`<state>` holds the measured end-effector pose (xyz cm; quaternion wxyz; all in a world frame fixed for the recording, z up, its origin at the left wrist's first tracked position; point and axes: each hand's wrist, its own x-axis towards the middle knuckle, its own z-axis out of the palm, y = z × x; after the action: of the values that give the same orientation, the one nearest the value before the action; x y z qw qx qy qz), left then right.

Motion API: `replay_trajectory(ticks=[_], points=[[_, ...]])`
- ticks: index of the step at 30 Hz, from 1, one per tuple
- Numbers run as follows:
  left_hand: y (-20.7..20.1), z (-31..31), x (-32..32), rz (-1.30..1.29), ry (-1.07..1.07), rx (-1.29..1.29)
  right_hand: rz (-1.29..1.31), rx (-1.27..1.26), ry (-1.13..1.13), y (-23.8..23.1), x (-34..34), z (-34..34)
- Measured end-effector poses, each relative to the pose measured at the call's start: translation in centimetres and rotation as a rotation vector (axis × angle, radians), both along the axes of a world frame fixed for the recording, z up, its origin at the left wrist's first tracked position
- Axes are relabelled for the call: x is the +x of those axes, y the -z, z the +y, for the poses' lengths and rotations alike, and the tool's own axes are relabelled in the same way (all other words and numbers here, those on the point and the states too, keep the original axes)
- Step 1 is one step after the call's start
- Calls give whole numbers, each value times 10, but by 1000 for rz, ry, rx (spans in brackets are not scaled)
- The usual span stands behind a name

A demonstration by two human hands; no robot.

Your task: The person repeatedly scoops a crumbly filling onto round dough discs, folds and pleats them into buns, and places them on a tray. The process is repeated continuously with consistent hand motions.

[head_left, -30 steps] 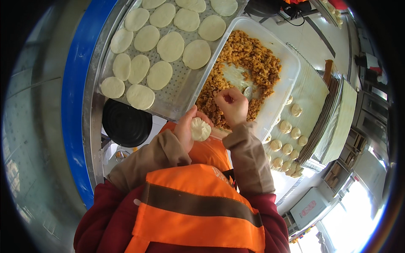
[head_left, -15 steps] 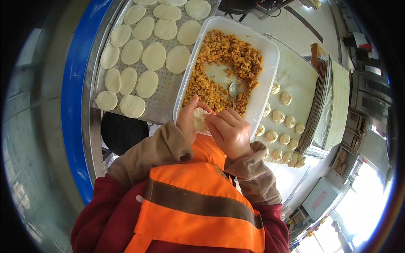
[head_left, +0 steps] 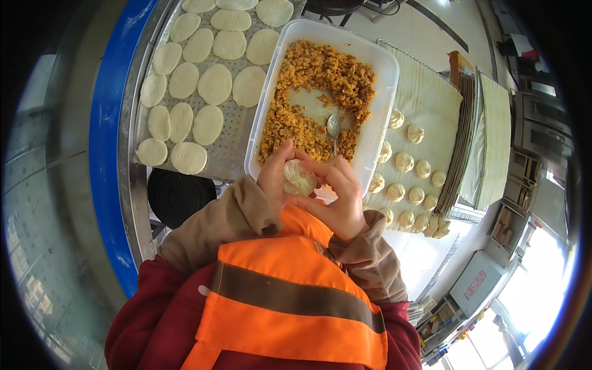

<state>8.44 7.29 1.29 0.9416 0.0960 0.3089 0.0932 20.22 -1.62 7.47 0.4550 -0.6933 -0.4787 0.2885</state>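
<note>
Your left hand and right hand clasp one pleated bun between them.
It touches both, just right of your left hand and left of your right, neither nearer; round, it shows no long axis. Left to right: eighteen flat dough rounds on one perforated tray, one tub, its filling, one spoon, then about fourteen formed buns, the lowest overlapping, on a lined tray.

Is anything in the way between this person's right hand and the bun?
Nothing visible is: the right hand appears to touch the bun directly, while the left hand cups its other side. The spoon lies farther off, in the plastic tub.
</note>
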Motion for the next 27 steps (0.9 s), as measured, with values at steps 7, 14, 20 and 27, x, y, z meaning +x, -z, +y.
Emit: replay_trajectory(ticks=[7,14,20,27], points=[[-4,2,3,-94,-34,138,-287,159,-92,-12,13,-8],[-6,0,3,-101,-16,51,-280,125,-20,-8,9,-7],[7,-2,-1,-156,54,103,-239,70,102,-9,15,1],[7,-12,1,-73,106,226,-294,3,-95,-9,31,21]])
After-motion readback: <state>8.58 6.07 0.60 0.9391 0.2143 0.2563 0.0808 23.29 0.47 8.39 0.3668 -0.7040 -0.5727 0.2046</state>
